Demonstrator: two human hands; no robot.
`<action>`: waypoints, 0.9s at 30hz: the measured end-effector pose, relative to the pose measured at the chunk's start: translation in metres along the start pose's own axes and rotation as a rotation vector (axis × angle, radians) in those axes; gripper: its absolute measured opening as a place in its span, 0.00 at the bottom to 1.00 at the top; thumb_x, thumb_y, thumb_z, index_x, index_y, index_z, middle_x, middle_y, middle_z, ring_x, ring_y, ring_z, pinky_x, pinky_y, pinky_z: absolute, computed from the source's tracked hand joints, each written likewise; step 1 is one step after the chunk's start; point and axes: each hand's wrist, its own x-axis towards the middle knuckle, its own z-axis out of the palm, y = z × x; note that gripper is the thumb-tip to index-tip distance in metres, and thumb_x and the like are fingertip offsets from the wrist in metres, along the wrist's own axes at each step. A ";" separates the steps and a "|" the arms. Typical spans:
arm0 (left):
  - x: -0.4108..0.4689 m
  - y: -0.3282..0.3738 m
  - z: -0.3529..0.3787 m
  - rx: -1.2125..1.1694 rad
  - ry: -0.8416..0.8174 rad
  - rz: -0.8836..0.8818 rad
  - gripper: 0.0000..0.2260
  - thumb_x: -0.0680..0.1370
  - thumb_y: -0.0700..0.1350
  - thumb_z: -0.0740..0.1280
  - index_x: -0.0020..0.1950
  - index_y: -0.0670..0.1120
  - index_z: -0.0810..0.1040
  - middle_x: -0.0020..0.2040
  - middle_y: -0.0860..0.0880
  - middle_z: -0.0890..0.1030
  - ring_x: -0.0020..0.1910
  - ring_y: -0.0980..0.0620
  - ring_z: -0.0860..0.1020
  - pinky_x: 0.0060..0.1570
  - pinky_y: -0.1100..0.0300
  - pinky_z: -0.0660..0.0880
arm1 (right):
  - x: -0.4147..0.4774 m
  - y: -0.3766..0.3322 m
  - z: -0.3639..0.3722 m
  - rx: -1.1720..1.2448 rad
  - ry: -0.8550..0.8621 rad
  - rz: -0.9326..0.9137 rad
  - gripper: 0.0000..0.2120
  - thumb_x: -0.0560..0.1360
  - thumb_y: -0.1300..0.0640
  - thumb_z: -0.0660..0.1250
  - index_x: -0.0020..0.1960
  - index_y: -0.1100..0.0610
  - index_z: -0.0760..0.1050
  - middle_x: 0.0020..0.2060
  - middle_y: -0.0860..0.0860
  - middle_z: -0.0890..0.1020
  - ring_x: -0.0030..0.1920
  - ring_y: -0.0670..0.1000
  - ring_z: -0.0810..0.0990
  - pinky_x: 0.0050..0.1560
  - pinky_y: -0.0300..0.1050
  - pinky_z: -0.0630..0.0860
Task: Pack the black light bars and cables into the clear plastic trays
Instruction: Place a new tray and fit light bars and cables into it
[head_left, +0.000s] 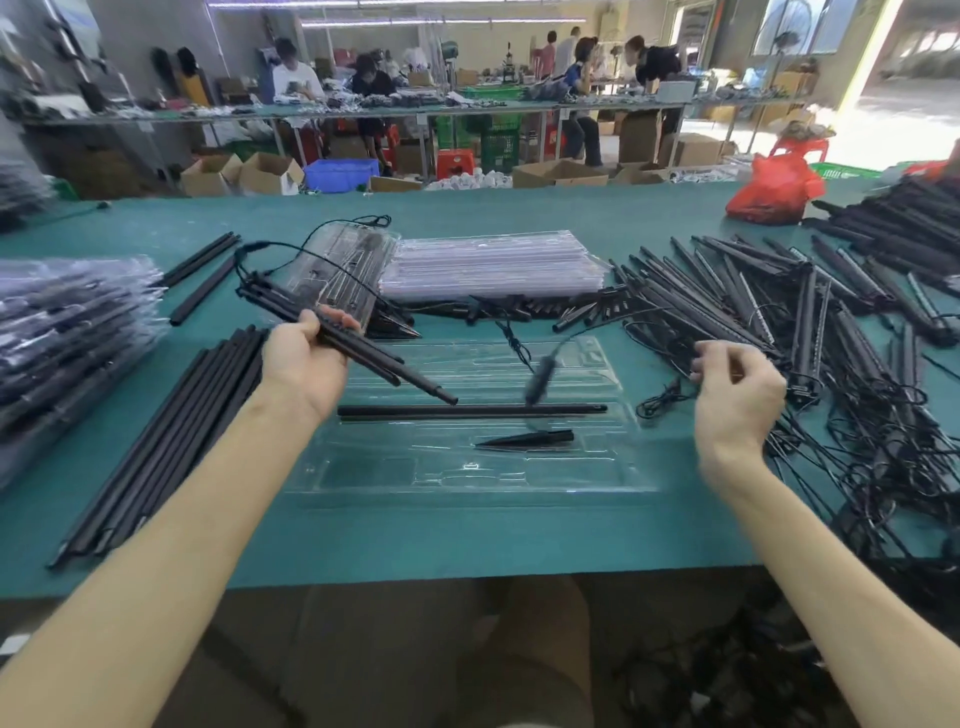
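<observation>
Black light bar lengthwise, probably slotted, in clear tray

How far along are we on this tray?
Done: one long bar and a spike lie in the front tray; packed trays are stacked far left. In hand: left hand grips a bar bundle, right hand pinches a cable. Remaining: the big pile on the right.
</observation>
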 end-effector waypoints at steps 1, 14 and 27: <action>0.001 -0.002 -0.004 0.022 0.012 0.007 0.12 0.86 0.37 0.53 0.45 0.40 0.70 0.38 0.45 0.73 0.35 0.50 0.72 0.42 0.57 0.76 | 0.005 0.000 -0.002 0.070 0.053 0.098 0.09 0.81 0.58 0.63 0.51 0.58 0.81 0.42 0.51 0.83 0.35 0.41 0.79 0.36 0.29 0.73; -0.008 -0.034 -0.009 0.118 0.015 -0.014 0.08 0.83 0.29 0.50 0.58 0.37 0.66 0.58 0.38 0.74 0.53 0.44 0.81 0.51 0.54 0.79 | -0.002 -0.031 -0.022 -0.120 0.041 -0.055 0.26 0.75 0.73 0.57 0.73 0.64 0.64 0.64 0.55 0.63 0.59 0.52 0.71 0.64 0.44 0.74; -0.019 -0.073 -0.007 0.137 0.095 0.002 0.12 0.81 0.25 0.51 0.57 0.40 0.64 0.49 0.40 0.72 0.50 0.41 0.82 0.62 0.40 0.75 | -0.138 -0.053 0.008 -0.368 -0.901 -0.652 0.12 0.84 0.56 0.60 0.64 0.57 0.77 0.58 0.49 0.79 0.57 0.50 0.78 0.56 0.44 0.75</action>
